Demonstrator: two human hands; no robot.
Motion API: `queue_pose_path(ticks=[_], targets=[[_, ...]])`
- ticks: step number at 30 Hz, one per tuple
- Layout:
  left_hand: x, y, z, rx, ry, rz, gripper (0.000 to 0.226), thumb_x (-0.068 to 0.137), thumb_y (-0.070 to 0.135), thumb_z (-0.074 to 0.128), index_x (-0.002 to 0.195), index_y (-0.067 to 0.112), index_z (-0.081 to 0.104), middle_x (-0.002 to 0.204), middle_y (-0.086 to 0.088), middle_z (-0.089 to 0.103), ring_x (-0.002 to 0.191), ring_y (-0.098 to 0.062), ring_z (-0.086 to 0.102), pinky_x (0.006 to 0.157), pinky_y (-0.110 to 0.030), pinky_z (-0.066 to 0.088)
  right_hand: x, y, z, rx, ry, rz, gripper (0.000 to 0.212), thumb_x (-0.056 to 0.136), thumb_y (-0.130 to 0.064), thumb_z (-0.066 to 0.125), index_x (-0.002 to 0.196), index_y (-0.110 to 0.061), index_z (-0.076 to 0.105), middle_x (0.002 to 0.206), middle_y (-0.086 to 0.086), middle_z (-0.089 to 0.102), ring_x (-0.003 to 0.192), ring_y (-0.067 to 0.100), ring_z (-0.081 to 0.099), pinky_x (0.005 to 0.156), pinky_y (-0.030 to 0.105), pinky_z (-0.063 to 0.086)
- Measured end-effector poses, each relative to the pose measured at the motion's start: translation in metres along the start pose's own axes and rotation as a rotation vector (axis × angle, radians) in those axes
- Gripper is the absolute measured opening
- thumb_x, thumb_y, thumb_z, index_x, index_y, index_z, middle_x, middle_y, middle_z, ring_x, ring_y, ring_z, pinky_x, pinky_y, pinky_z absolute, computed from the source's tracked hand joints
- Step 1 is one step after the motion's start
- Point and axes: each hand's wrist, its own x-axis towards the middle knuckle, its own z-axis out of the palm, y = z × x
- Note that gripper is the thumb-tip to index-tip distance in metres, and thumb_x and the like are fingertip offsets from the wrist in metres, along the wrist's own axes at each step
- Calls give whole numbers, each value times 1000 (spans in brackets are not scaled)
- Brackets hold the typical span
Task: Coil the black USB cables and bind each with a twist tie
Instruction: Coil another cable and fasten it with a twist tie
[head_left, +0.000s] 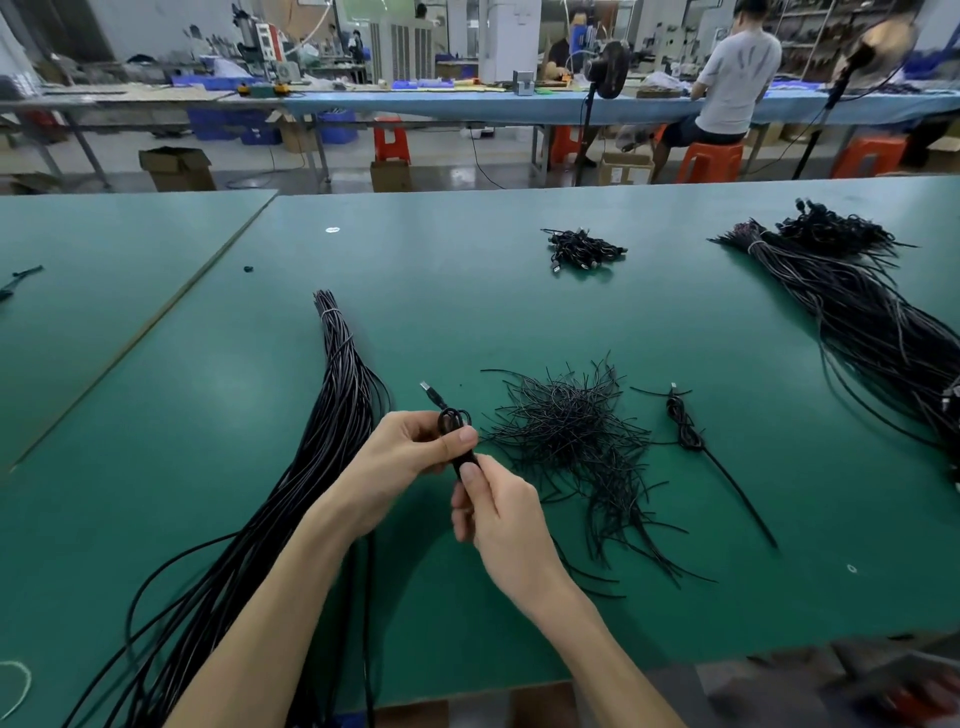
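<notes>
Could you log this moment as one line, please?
left hand: holds coiled cable | right hand: pinches it | twist ties: piled nearby

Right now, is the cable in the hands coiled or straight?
Coiled: loops of the cable show above the left hand; right hand pinches it below.

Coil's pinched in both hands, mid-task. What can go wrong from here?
1. The coil is held only by the left hand and right hand. No tie shows on it, so freeing a hand may let it spring open.
2. The twist ties lie tangled, so pulling one may drag several.
</notes>
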Motion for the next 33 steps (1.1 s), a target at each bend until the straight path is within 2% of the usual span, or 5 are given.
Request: queue_pose_path(ticks=[4, 10, 15, 19, 33], targets=[[-2, 3, -8, -6, -94, 14, 42, 86, 30, 80, 94, -9, 66, 78, -8, 58, 67, -14, 48, 60, -20, 42, -2, -2, -1, 70, -35, 10, 32, 113, -24, 39, 90, -21, 60, 77, -3, 59, 60, 12, 55, 54, 21, 40], [-4, 6, -10, -29, -159, 25, 16, 87, 25, 78, 97, 13, 78, 90, -2, 70, 74, -12, 56, 65, -21, 46, -3, -10, -5, 134, -46, 21, 47, 113, -22, 41, 79, -45, 63, 75, -5, 60, 58, 14, 56, 48, 16, 38], [-3, 4, -16, -43, -198, 47, 41, 79, 38, 88, 108, 11, 79, 104, -3, 76, 82, -9, 63, 71, -20, 50, -3, -7, -7, 209, -65, 48, 32, 113, -21, 41, 92, -20, 66, 73, -6, 59, 55, 12, 56, 44, 20, 37], [1, 2, -25, -36, -265, 48, 55, 73, 41, 91, 114, 7, 77, 94, -8, 75, 76, -16, 62, 77, -24, 53, -2, -4, -10, 249, -70, 62, 33, 113, -21, 40, 97, -10, 67, 71, -6, 59, 52, 11, 55, 42, 20, 35], [1, -1, -8, -25, -84, 97, 16, 75, 26, 88, 83, 16, 78, 76, -3, 68, 66, -13, 58, 67, -22, 50, 2, 0, -8, 328, -99, 44, 26, 112, -14, 43, 112, -1, 66, 77, 7, 63, 57, 22, 66, 46, 26, 47]])
